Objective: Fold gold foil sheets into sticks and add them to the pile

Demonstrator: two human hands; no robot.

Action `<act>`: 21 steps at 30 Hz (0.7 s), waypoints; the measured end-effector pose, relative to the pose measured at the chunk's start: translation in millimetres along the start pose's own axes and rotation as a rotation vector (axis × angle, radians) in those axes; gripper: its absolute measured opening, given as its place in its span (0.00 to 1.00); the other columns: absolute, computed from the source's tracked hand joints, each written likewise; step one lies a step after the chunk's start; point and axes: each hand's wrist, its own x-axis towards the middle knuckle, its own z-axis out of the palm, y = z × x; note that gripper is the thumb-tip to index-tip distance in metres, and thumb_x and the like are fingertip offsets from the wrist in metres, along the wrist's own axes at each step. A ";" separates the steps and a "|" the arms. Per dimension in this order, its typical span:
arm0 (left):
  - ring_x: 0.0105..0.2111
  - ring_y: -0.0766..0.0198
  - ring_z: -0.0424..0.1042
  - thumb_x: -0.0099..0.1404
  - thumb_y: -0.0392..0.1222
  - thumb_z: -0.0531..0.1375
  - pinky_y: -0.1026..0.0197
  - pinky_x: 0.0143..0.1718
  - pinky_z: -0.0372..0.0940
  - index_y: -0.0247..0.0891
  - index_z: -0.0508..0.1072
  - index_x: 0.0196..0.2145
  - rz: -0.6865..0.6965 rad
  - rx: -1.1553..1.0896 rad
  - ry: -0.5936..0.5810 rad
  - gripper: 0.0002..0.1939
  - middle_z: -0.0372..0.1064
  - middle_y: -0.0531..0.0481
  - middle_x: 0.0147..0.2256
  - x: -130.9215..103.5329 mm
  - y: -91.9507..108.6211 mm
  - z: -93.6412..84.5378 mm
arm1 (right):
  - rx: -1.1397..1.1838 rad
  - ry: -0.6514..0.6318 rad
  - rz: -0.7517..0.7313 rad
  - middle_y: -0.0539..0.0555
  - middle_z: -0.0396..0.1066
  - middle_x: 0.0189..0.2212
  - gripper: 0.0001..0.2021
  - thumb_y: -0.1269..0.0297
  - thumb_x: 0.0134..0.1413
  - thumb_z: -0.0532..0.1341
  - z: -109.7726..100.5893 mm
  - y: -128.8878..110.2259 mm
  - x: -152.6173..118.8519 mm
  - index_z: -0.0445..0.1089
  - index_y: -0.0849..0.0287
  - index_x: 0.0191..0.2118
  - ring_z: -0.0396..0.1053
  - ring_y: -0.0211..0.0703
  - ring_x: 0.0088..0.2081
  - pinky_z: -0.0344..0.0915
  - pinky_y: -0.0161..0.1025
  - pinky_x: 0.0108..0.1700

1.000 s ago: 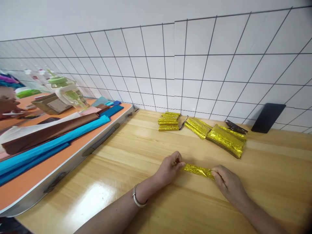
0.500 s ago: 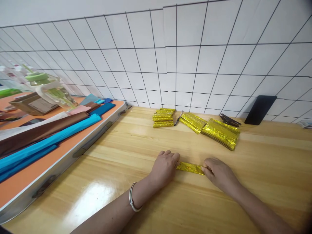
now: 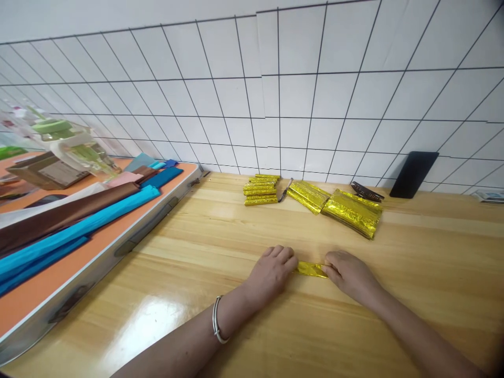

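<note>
The left hand (image 3: 271,275) is curled over the left end of a gold foil strip (image 3: 311,269), its long axis running crosswise to the right hand (image 3: 350,275), which pinches the opposite end; neither is nearer. The strip is nearside-left of the gold foil stack (image 3: 352,212).

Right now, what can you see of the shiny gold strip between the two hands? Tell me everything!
The narrow, shiny gold strip looks like thin, slightly crinkled foil or plastic film. It runs sideways, tilting down a little toward the right, above or on the pale, glossy wooden tabletop; I can't tell if it touches. The bare left hand curls its fingers over one end, and the bare right hand pinches the other, so only the middle shows.
</note>
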 end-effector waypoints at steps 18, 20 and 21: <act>0.40 0.57 0.63 0.64 0.38 0.51 0.57 0.45 0.61 0.37 0.58 0.55 0.159 -0.048 -0.132 0.21 0.66 0.44 0.41 -3.1 30.2 -11.8 | 0.029 0.030 0.001 0.51 0.68 0.26 0.09 0.61 0.57 0.54 0.4 1.9 -1.9 0.62 0.57 0.27 0.64 0.41 0.31 0.52 0.34 0.31; 0.40 0.56 0.62 0.65 0.42 0.50 0.55 0.45 0.60 0.39 0.56 0.57 0.127 -0.039 -0.131 0.23 0.65 0.44 0.40 -3.7 37.1 -13.4 | 0.034 0.035 0.004 0.50 0.68 0.26 0.09 0.61 0.57 0.55 1.1 2.7 -2.0 0.62 0.57 0.27 0.64 0.40 0.31 0.52 0.34 0.31; 0.40 0.56 0.62 0.65 0.43 0.50 0.55 0.44 0.60 0.41 0.55 0.57 0.113 -0.033 -0.133 0.23 0.65 0.45 0.41 -3.5 40.0 -14.2 | 0.037 0.036 0.005 0.50 0.68 0.26 0.09 0.61 0.56 0.55 1.4 3.1 -2.0 0.62 0.57 0.27 0.64 0.40 0.31 0.52 0.34 0.31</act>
